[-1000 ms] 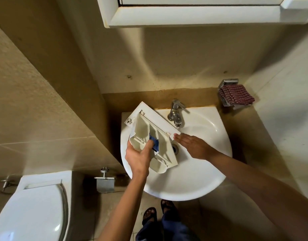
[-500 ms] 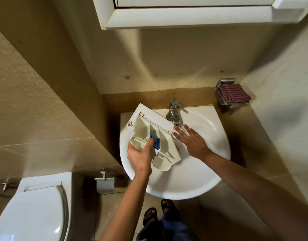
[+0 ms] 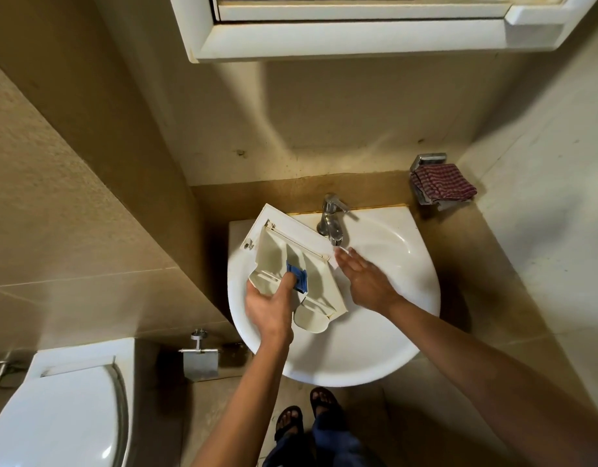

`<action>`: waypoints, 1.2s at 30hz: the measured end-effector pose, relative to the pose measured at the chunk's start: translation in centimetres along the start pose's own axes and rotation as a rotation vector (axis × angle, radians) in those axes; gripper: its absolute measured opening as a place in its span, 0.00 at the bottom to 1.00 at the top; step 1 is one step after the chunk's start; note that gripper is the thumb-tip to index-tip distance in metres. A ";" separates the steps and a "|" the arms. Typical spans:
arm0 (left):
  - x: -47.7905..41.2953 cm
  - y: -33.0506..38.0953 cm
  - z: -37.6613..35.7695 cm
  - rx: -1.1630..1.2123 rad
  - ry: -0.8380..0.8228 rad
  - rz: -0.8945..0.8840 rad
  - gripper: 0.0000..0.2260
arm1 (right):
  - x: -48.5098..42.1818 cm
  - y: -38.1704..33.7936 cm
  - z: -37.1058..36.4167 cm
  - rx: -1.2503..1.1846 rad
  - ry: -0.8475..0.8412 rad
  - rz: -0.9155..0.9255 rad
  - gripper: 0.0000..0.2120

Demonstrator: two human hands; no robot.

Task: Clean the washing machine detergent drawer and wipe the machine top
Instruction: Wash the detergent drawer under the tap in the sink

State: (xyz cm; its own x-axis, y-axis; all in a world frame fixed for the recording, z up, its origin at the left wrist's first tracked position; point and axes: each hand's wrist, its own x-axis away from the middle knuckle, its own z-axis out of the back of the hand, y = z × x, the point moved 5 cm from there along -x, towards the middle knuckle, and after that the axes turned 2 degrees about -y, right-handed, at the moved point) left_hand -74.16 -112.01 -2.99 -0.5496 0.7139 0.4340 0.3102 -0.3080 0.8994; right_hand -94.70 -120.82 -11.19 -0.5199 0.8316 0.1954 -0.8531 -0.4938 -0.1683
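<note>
A white toilet point(image 3: 55, 419) stands beside a metal paper holder point(image 3: 200, 361); a cabinet point(image 3: 358, 40) hangs above.

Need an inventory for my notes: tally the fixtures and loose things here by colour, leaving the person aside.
White: 4 (sink, detergent drawer, toilet, cabinet)
Blue: 1 (drawer insert)
Red checked: 1 (cloth)
Silver: 4 (tap, paper holder, cloth rack, wall fitting)
Total: 10
</note>
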 end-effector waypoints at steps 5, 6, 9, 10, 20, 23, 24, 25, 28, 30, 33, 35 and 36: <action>1.5 -1.0 -0.5 0.040 -0.019 -0.008 0.22 | -0.7 -1.1 0.3 -0.303 -0.055 -0.019 0.32; 1.7 -1.2 -0.6 0.051 -0.024 -0.021 0.26 | -1.0 -1.0 -0.1 -0.312 -0.110 -0.024 0.33; 1.9 -1.6 -0.8 0.051 -0.018 -0.047 0.31 | -1.4 -1.5 0.0 -0.329 -0.260 -0.052 0.30; 1.9 -1.7 -0.9 0.048 -0.024 -0.051 0.31 | -1.3 -1.3 0.2 -0.380 -0.319 -0.103 0.31; 1.6 -2.5 -1.3 0.034 -0.036 -0.029 0.25 | -1.3 -1.0 0.9 -0.495 -0.377 -0.189 0.32; 1.6 -2.8 -1.1 0.053 -0.036 -0.051 0.27 | -0.9 -1.0 0.4 -0.564 -0.315 -0.167 0.29; 1.7 -2.9 -1.1 0.046 -0.036 -0.060 0.28 | -0.7 -0.9 0.5 -0.619 -0.306 -0.183 0.27; 1.7 -3.0 -1.2 0.038 -0.035 -0.066 0.29 | -0.6 -0.7 0.5 -0.663 -0.300 -0.205 0.25; 1.9 -3.1 -1.4 0.059 -0.007 -0.062 0.29 | -1.0 -0.5 1.0 -0.765 -0.232 -0.211 0.28; 1.9 -3.2 -1.5 0.075 0.009 -0.061 0.29 | -1.4 -0.6 1.6 -0.778 -0.200 -0.209 0.31; 1.9 -3.2 -1.4 0.106 0.012 -0.079 0.29 | -2.0 -1.2 1.9 -0.694 -0.293 -0.124 0.34; 1.7 -3.3 -1.3 0.112 0.013 -0.091 0.28 | -2.2 -1.3 1.7 -0.644 -0.311 -0.088 0.32; 1.6 -3.3 -1.3 0.111 0.013 -0.094 0.28 | -2.3 -1.2 1.6 -0.673 -0.305 -0.089 0.31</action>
State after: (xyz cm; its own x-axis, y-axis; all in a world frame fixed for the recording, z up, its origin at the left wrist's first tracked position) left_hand -77.07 -110.64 -5.21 -0.5900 0.7279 0.3493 0.3400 -0.1683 0.9252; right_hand -92.52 -122.52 -9.88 -0.5224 0.7055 0.4789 -0.7323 -0.0835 -0.6758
